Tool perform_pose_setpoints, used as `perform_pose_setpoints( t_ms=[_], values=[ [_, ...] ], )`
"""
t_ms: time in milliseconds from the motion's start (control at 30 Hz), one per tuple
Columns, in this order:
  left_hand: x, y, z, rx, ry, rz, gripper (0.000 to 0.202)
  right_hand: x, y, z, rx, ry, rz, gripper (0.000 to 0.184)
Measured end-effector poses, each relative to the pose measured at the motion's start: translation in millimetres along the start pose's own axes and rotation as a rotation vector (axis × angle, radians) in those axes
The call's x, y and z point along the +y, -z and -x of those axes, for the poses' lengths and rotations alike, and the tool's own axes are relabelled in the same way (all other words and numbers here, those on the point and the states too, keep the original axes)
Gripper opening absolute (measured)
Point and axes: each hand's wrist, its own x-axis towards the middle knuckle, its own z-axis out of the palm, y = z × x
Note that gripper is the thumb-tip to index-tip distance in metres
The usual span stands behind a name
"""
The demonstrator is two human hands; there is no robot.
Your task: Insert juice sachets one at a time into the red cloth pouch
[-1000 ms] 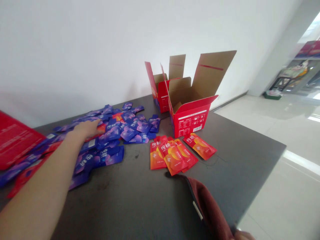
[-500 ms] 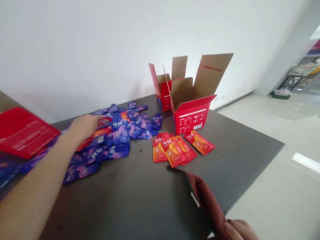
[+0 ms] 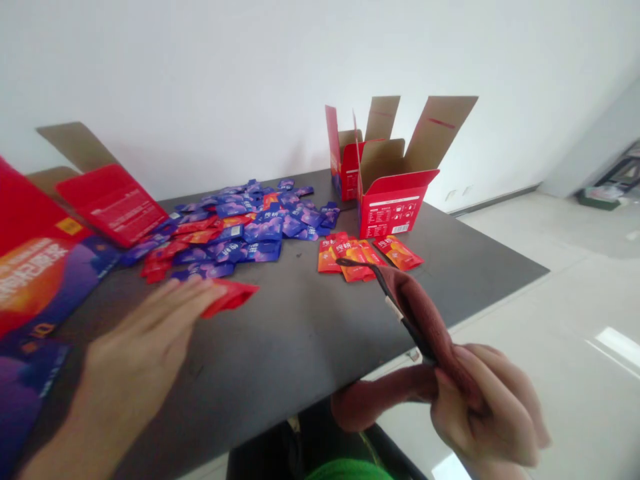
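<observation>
My left hand (image 3: 143,343) hovers low over the dark table (image 3: 300,333), fingers stretched out, their tips on a red sachet (image 3: 231,297) that lies apart from the pile. Behind it spreads a heap of blue and red sachets (image 3: 240,223). A small group of orange-red sachets (image 3: 365,252) lies in front of an open red carton (image 3: 397,200). My right hand (image 3: 487,407) is closed on a dark red cloth pouch (image 3: 417,317), held up off the table's near edge.
A second open red carton (image 3: 343,163) stands behind the first, against the white wall. A large red and purple carton (image 3: 55,247) with raised flaps lies at the left. The table edge drops to a pale tiled floor (image 3: 550,313) on the right.
My left hand has drawn back from the sachet heap toward me, bringing one red sachet with it. My right hand has lifted the pouch up off the table. The view has swung left.
</observation>
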Motion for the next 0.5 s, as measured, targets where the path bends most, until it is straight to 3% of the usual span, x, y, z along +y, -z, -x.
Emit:
perform_pose_setpoints(
  t_ms=[100, 200, 367, 500],
  values=[
    [39, -23.1, 44, -0.116, -0.117, 0.172, 0.035, -4, -7, -12, 0.070, 0.071, -0.023, 0.048],
    [53, -37.3, 65, -0.195, -0.099, 0.261, 0.035, -12, -15, -19, 0.090, 0.141, -0.056, 0.044],
    [61, -13.3, 65, -0.282, -0.018, 0.198, 0.034, -25, -27, -20, 0.048, 0.161, -0.082, 0.038],
    [90, 2.3, 58, -0.292, 0.024, 0.072, 0.039, -25, -39, -21, -0.031, 0.173, -0.092, 0.036]
  ],
)
